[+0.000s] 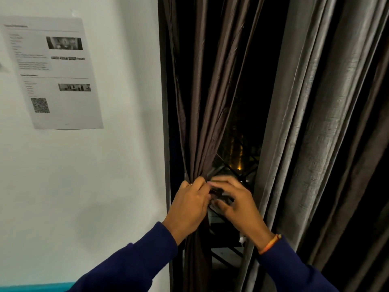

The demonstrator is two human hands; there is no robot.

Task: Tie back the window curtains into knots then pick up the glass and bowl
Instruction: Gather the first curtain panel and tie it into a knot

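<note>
Brown curtain [202,123] gathered; left hand [190,204], right hand [237,202] both pinching folds.

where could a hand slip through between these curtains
The dark gap between the gathered brown curtain and the grey curtain is open above the hands. Lower down, the left hand and right hand crowd it.

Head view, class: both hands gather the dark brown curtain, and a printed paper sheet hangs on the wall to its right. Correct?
Not quite. The head view shows the printed paper sheet on the white wall left of the dark brown curtain. Both the left hand and right hand do gather it.
</note>
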